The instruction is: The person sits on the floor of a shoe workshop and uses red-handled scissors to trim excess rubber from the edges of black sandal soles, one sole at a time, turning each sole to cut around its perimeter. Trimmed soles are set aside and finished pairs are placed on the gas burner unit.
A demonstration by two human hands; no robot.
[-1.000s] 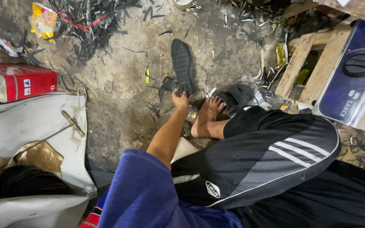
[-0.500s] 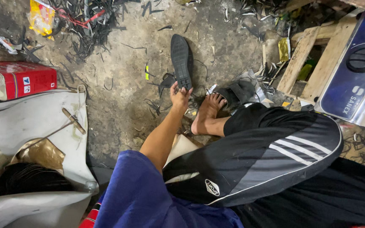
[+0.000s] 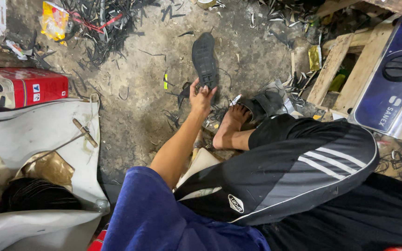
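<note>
My left hand point(image 3: 201, 96) reaches forward over the dirt floor and grips the near end of a black shoe sole point(image 3: 204, 59). The sole lies tread up, pointing away from me. My blue-sleeved arm stretches from the bottom of the view. Just right of the hand, my bare foot point(image 3: 229, 128) rests on the ground beside a black sandal point(image 3: 264, 103). My bent leg in black striped shorts point(image 3: 294, 172) fills the lower right. My right hand is out of sight.
A red box point(image 3: 33, 86) and a white plastic sheet point(image 3: 38, 135) with a wooden-handled tool point(image 3: 85, 132) lie at the left. Black rubber scraps point(image 3: 103, 28) litter the far floor. Wooden slats point(image 3: 333, 67) and a blue-and-white appliance point(image 3: 391, 83) stand at the right.
The hand has closed a little more onto the sole's near end; the view has shifted slightly. Little else differs.
</note>
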